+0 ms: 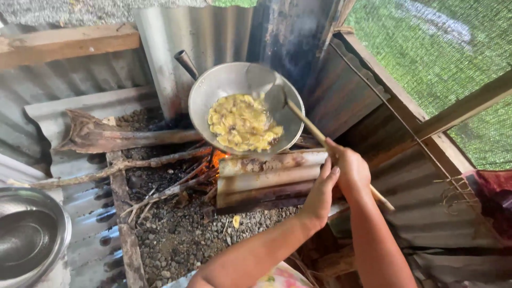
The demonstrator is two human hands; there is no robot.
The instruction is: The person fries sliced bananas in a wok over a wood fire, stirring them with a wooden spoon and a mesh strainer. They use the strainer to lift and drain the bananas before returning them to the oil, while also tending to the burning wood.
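Observation:
A metal wok (213,90) sits over a wood fire (217,157), holding yellow slices (242,122) in oil. A long wooden-handled ladle (277,96) rests with its metal bowl at the wok's right side. My right hand (352,168) grips the wooden handle partway down its length. My left hand (321,194) sits just below and beside the right hand, fingers against the same handle. Both forearms reach in from the bottom of the view.
Branches and a thick log (122,138) feed the fire on a gravel bed (181,234). Corrugated metal sheets (213,32) wall the hearth. A steel bowl (29,240) stands at the lower left. Green netting (442,48) hangs to the right.

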